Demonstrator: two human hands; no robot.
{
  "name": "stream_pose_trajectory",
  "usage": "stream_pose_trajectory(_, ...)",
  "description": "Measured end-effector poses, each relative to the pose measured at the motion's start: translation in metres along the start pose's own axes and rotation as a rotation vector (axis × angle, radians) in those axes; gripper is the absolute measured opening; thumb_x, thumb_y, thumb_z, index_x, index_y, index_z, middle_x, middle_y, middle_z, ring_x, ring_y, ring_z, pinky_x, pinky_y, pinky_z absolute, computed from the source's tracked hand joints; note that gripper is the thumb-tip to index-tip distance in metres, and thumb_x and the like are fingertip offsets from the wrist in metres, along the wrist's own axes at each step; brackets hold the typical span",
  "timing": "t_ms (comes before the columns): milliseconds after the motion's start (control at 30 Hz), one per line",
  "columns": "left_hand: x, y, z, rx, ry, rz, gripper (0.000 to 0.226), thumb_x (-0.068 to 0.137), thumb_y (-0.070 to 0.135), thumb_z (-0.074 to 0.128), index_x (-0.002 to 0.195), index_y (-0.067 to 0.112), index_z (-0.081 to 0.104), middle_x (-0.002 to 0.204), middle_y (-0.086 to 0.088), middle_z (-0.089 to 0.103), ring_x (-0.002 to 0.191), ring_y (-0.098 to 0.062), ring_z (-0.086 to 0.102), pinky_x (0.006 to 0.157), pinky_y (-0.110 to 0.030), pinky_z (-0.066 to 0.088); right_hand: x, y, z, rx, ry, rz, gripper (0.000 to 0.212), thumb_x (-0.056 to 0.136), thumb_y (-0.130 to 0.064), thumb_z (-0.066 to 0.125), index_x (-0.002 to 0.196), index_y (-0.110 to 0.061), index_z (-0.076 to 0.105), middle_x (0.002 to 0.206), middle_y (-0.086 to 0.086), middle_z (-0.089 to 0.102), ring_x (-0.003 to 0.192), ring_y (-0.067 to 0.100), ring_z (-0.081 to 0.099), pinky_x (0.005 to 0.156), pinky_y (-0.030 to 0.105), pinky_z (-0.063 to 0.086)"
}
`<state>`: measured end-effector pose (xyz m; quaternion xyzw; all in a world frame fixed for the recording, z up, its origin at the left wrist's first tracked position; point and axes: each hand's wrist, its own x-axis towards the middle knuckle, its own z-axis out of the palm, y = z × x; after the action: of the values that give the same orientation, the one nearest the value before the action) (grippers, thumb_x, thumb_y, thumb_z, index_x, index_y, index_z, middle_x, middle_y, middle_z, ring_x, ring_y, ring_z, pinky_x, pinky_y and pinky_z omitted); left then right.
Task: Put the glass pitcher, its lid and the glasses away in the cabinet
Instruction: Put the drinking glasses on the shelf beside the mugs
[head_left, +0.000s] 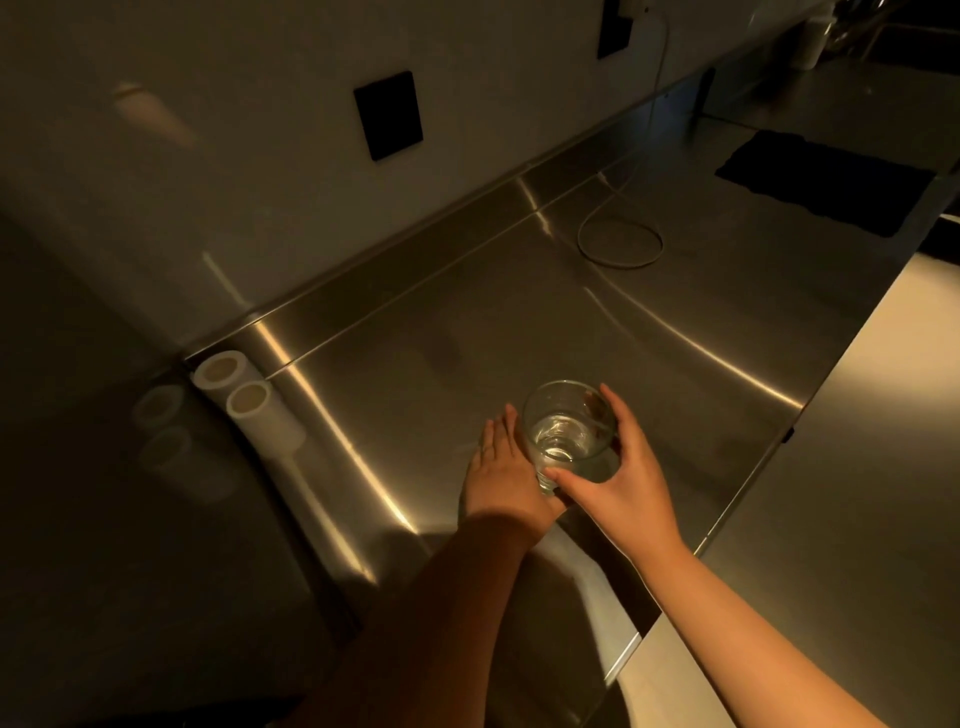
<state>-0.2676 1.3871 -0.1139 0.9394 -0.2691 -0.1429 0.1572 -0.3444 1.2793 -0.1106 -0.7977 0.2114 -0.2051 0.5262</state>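
A clear drinking glass is upright just above the steel counter, near its front edge. My right hand grips it from the right, thumb curled round the base and fingers round the far side. My left hand lies flat with straight fingers right beside the glass on its left; whether it touches the glass I cannot tell. No pitcher, lid or cabinet shows in this view.
Two white rolls lie at the counter's left end by a steel side panel. A white cable loops on the counter from a wall plug. A dark cloth lies at the far right. Black plates sit on the wall.
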Motion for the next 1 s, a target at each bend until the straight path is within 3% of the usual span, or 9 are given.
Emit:
stream_pose_trajectory(133, -0.001, 0.001, -0.002, 0.026, -0.013, -0.027, 0.108, 0.082, 0.054, 0.054, 0.145, 0.005, -0.019, 0.157, -0.007, -0.015, 0.145, -0.021, -0.009, 0.117, -0.034, 0.006, 0.0, 0.005, 0.002, 0.018, -0.002, 0.006, 0.101, 0.051, -0.05, 0.08, 0.137, -0.051, 0.027, 0.139, -0.011, 0.045, 0.126, 0.003, 0.043, 0.103, 0.026, 0.038)
stream_pose_trajectory(367, -0.002, 0.0, -0.001, 0.009, -0.03, -0.042, 0.109, 0.081, 0.054, 0.055, 0.146, 0.005, -0.018, 0.158, -0.008, -0.013, 0.145, -0.021, -0.009, 0.118, -0.033, 0.005, 0.002, 0.01, 0.004, -0.025, -0.023, 0.0, 0.104, 0.053, -0.051, 0.08, 0.138, -0.055, 0.019, 0.138, -0.014, 0.042, 0.126, 0.001, 0.041, 0.097, 0.015, 0.034)
stream_pose_trajectory(500, 0.0, 0.0, -0.001, 0.02, -0.044, -0.037, 0.105, 0.084, 0.054, 0.051, 0.146, 0.004, -0.018, 0.158, -0.008, -0.014, 0.145, -0.022, -0.01, 0.118, -0.034, 0.004, 0.002, 0.02, 0.008, -0.045, -0.066, 0.032, 0.121, 0.053, -0.037, 0.087, 0.145, -0.045, 0.008, 0.145, -0.006, 0.038, 0.13, 0.006, 0.038, 0.101, 0.019, 0.032)
stream_pose_trajectory(667, -0.001, -0.002, -0.002, 0.062, -0.057, -0.008, 0.105, 0.083, 0.054, 0.053, 0.147, 0.006, -0.015, 0.158, -0.008, -0.012, 0.145, -0.022, -0.01, 0.118, -0.034, 0.005, 0.004, 0.03, 0.015, -0.028, -0.054, 0.065, 0.121, 0.055, -0.028, 0.087, 0.146, -0.042, 0.008, 0.144, -0.003, 0.041, 0.129, 0.008, 0.041, 0.099, 0.017, 0.032)
stream_pose_trajectory(833, 0.0, -0.003, -0.004, 0.064, -0.053, -0.001, 0.103, 0.085, 0.048, 0.054, 0.147, 0.006, -0.015, 0.158, -0.009, -0.01, 0.145, -0.021, -0.009, 0.117, -0.033, 0.004, 0.004, 0.033, 0.021, 0.001, -0.053, 0.069, 0.11, 0.05, -0.032, 0.085, 0.14, -0.042, 0.022, 0.134, -0.011, 0.049, 0.122, 0.003, 0.047, 0.095, 0.013, 0.036)
stream_pose_trajectory(1000, 0.0, -0.004, -0.005, 0.058, -0.058, 0.003, 0.103, 0.085, 0.048, 0.055, 0.147, 0.006, -0.015, 0.158, -0.009, -0.01, 0.145, -0.021, -0.009, 0.118, -0.033, 0.003, 0.002, 0.028, 0.024, -0.014, 0.024, 0.077, 0.094, 0.047, -0.04, 0.081, 0.122, -0.06, 0.028, 0.115, -0.029, 0.051, 0.105, -0.017, 0.047, 0.081, -0.005, 0.032)
